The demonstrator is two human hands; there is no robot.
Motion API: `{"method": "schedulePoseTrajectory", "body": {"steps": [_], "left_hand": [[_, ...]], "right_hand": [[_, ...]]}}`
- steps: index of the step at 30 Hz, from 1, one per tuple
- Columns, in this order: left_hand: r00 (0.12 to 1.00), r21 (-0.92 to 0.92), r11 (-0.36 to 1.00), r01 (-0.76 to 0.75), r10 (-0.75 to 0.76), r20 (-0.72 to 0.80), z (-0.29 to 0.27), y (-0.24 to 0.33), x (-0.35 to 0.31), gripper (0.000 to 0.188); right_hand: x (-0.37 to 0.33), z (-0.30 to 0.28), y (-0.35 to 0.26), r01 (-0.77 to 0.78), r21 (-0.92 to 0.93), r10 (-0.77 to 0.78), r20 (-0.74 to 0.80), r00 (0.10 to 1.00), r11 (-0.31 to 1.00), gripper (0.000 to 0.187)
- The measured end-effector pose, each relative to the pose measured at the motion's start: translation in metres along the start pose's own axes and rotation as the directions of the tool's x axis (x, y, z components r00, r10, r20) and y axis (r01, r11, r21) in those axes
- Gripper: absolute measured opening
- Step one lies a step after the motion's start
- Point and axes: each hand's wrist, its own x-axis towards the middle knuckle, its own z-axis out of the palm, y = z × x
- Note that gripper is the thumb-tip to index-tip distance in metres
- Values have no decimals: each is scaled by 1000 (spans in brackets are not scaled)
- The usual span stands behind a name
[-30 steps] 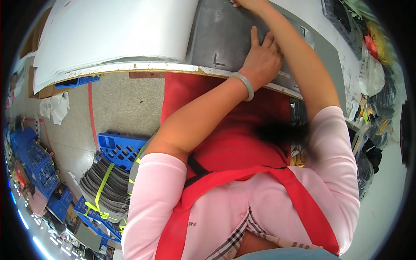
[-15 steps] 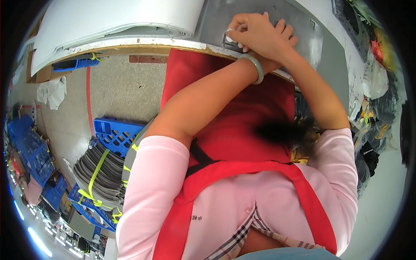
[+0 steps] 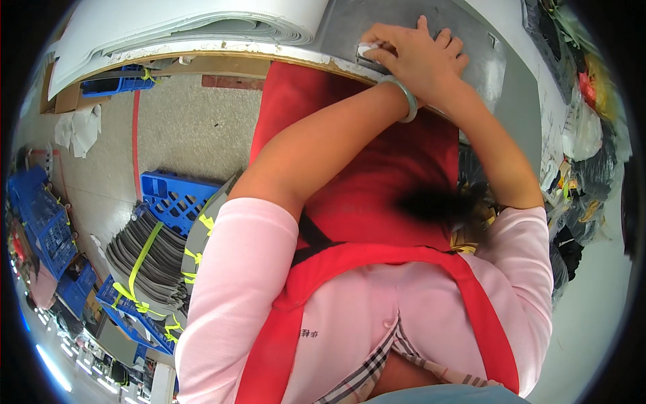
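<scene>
My forearms cross over the edge of the worktable. My left hand (image 3: 454, 47), mostly hidden beneath the right one, lies with its fingers spread flat on a smooth grey sheet (image 3: 481, 64). A pale bangle (image 3: 408, 101) circles the left wrist. On top, my right hand (image 3: 414, 64) is pinched around a small white piece (image 3: 367, 50), pressed to the sheet near its front left part. What kind of piece it is cannot be made out. A dark corner-shaped mark (image 3: 493, 42) shows on the sheet's far right; another dark line is partly covered beside the white piece.
Thick white sheets (image 3: 202, 30) lie folded over on the table to the left. Clear and dark plastic bags (image 3: 584, 128) pile up on the right. A strapped stack of grey sheets (image 3: 145, 259) and a blue crate (image 3: 176, 200) stand on the floor at left.
The view has shifted slightly. My right hand still pinches the white piece and has turned a little over the sheet; the left stays flat under it.
</scene>
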Motion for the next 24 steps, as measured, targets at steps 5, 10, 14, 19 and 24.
{"method": "schedulePoseTrajectory", "body": {"steps": [5, 10, 14, 19, 24], "left_hand": [[972, 125, 992, -24, -6, 236, -42, 4, 14, 46], [996, 14, 999, -39, 37, 87, -17, -4, 4, 48], [991, -51, 998, 36, -29, 132, -10, -2, 7, 44], [999, -59, 997, -43, 42, -20, -11, -7, 3, 34], [995, -91, 996, -13, 22, 95, -21, 2, 10, 31]], "right_hand": [[6, -3, -7, 140, -6, -139, 20, 990, 990, 14], [9, -3, -9, 224, -160, -222, 31, 975, 962, 16], [-9, 3, 3, -53, -378, -19, -186, 982, 924, 20], [-39, -47, 79, -120, 443, 304, -370, 878, 888, 26], [-93, -47, 209, -297, 488, 560, -582, 590, 821, 26]]}}
